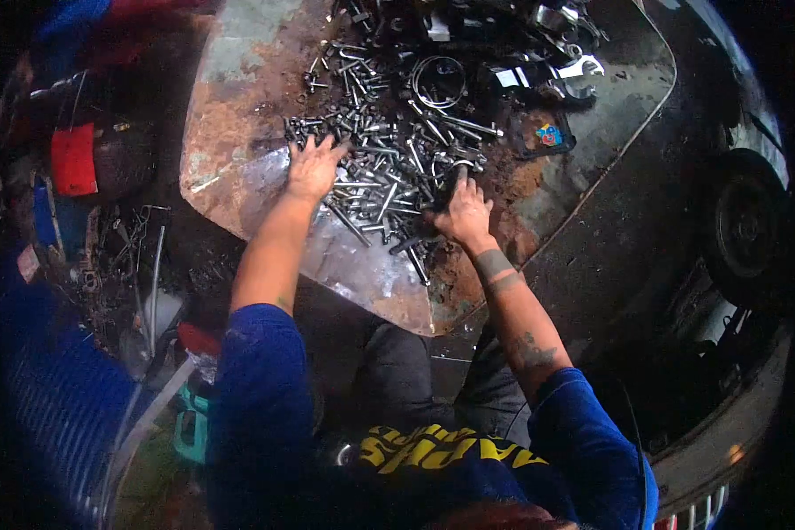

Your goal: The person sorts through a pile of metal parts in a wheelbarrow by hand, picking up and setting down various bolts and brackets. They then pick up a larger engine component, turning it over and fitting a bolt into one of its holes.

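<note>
A pile of loose metal bolts [385, 201] is spread over a rusty metal sheet [230, 115]. At the pile's left side, my left hand [314, 168] lies with fingers spread, its fingertips touching the bolts. Across the pile, my right hand [466, 215] rests at the right edge, thumb apart from the fingers. The fingertips of that hand reach a curved shiny metal part [462, 164]; I see nothing gripped in it. A dark bolt-like piece [412, 242] lies just below its thumb.
Beyond the pile lie a coiled wire ring [439, 83], larger shiny metal parts [581, 68] and a dark square item with a coloured sticker [548, 134]. A wheel [744, 225] stands at right. A red object [74, 159] and a teal item [188, 426] are at left.
</note>
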